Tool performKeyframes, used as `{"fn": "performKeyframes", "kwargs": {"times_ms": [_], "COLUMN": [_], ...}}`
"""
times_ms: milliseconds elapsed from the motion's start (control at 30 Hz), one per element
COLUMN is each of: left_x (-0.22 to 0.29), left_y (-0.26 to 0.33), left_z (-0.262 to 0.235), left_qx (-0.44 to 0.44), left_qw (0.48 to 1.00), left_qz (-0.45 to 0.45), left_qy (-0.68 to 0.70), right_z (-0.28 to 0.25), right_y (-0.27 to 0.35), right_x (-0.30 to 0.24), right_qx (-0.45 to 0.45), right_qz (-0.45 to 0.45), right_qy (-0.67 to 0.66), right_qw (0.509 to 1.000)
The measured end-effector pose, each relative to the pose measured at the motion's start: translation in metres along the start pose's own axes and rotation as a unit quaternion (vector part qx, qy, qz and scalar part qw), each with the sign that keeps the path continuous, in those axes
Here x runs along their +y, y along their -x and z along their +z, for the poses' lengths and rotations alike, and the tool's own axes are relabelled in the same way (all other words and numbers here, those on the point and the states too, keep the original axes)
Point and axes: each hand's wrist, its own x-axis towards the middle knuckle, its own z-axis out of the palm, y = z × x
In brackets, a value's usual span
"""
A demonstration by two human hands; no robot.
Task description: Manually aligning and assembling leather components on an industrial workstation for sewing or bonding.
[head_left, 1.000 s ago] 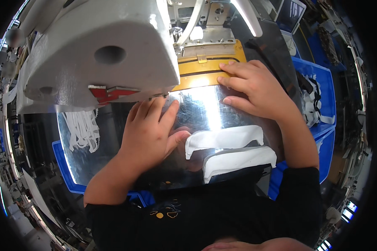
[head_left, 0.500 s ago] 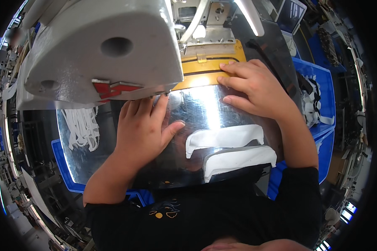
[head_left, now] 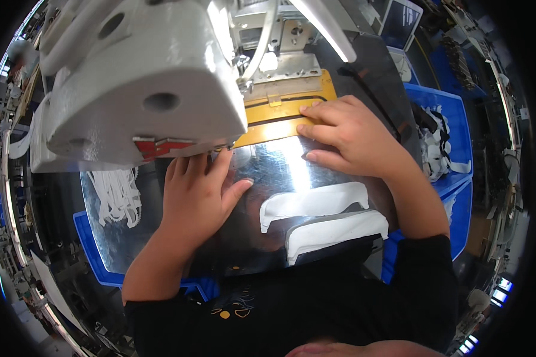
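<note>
The yellow template plate [head_left: 280, 110], with dark slots across it, lies under the clamp of a white sewing machine [head_left: 155, 113]. My right hand [head_left: 354, 134] rests with its fingers apart and stretched onto the plate's right part, the thumb just nearer on the shiny metal tabletop [head_left: 280, 163]. At the plate's left, my left hand [head_left: 193, 193] lies with fingers stretched forward and thumb held out; the machine head hides some fingertips. Whatever lies under those fingertips cannot be made out. Two curved white fabric pieces [head_left: 315, 202] [head_left: 339, 232] lie on the table nearer to me.
A bundle of white strips [head_left: 114, 193] lies on the table's left part. Blue bins stand around: one [head_left: 461, 113] at right holds white and black pieces, another [head_left: 89, 244] is at lower left. A white lamp tube [head_left: 324, 27] and a screen [head_left: 400, 24] are at the back.
The whole view has shifted slightly, so machine and plate appear lower and further left. Both hands keep nearly the same places against the plate and the machine.
</note>
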Motion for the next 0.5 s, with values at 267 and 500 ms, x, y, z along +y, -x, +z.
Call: {"fn": "performKeyframes", "kwargs": {"times_ms": [267, 500], "left_x": [0.001, -0.008], "left_y": [-0.001, 0.011], "left_z": [-0.013, 0.003], "left_qx": [-0.04, -0.025], "left_qw": [0.999, 0.999], "left_qz": [-0.015, -0.025], "left_qy": [-0.015, -0.019], "right_z": [-0.002, 0.021], "right_y": [0.0, 0.004], "right_x": [0.0, 0.002], "right_qx": [-0.015, 0.02], "right_qz": [-0.015, -0.016], "right_qy": [-0.028, -0.05], "right_qw": [0.999, 0.998]}}
